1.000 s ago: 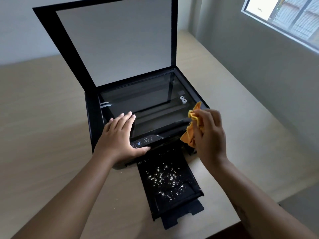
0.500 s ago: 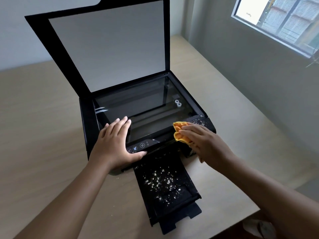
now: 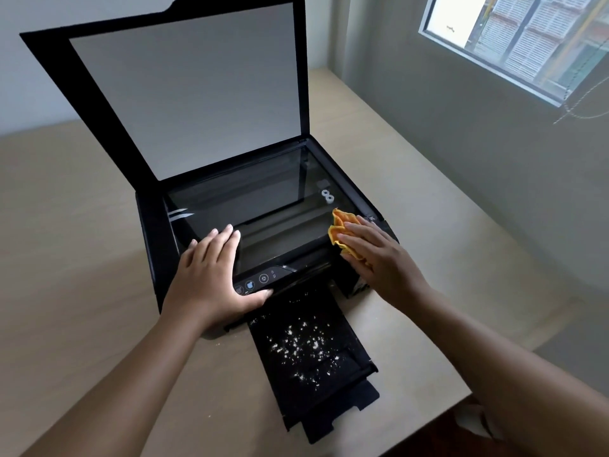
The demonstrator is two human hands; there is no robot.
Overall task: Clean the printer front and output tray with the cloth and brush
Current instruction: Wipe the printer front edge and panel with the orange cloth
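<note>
Rear approach to the printer (image 3: 149, 245) is blocked by the raised scanner lid (image 3: 184, 94). The front-left edge is covered by the left hand (image 3: 211, 278), the front-right corner by the right hand (image 3: 379, 258), laid flat on the cloth (image 3: 339, 232). The output tray (image 3: 313, 357) is open from above. Bare table (image 3: 82, 225) is noted on both sides, with the wall (image 3: 494, 143) near on the right.

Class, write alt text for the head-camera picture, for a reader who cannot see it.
A person's right hand presses an orange cloth onto the front right corner of a black printer, while the left hand rests flat on its front left edge. The scanner lid stands open, and white specks dot the extended output tray on a beige table.
</note>
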